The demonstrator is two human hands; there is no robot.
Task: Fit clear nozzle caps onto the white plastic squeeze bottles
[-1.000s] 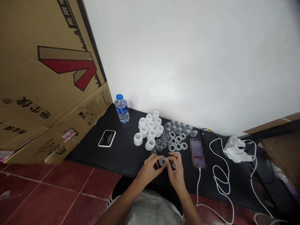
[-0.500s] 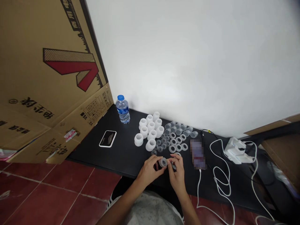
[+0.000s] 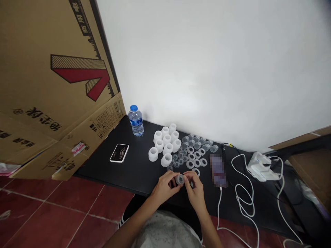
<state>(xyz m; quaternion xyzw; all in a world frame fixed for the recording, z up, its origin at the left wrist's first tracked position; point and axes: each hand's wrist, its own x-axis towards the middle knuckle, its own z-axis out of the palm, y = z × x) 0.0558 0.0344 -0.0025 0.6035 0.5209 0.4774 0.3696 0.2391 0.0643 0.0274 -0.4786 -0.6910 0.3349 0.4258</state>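
Grey translucent ring (image 3: pixel 179 179) held up just above the black counter (image 3: pixel 95 168), pinched from one side by the fingers (image 3: pixel 173 177) of the left hand (image 3: pixel 164 188) and from the other by the fingers (image 3: pixel 189 176) of the right hand (image 3: pixel 196 191), all curled inward with the fingertips pressed against its rim. Just below it, beside the right hand, a small dark piece (image 3: pixel 191 185), too hidden by the fingers to tell its shape. Both forearms angled in over the front edge of the counter, above a lap in pale grey cloth (image 3: pixel 165 230). Just beyond the hands, flat clear rings (image 3: pixel 193 162) lying in a loose cluster, with small clear cups (image 3: pixel 192 143) behind them near the white wall (image 3: pixel 207 69). Beside these, thick white sleeves (image 3: pixel 165 144) standing on end, open tops upward. Further left, a blue-capped water bottle (image 3: pixel 136 120) upright near the wall and a black card-like device (image 3: pixel 119 153) with a white border lying flat. To the right, a pixelated phone (image 3: pixel 218 170) joined to a white cable (image 3: pixel 241 193) that loops over the counter edge, with a white charger (image 3: pixel 261 167) beyond. Large cardboard sheets (image 3: pixel 51 86) leaning at the left, above a red tile floor (image 3: pixel 51 206)
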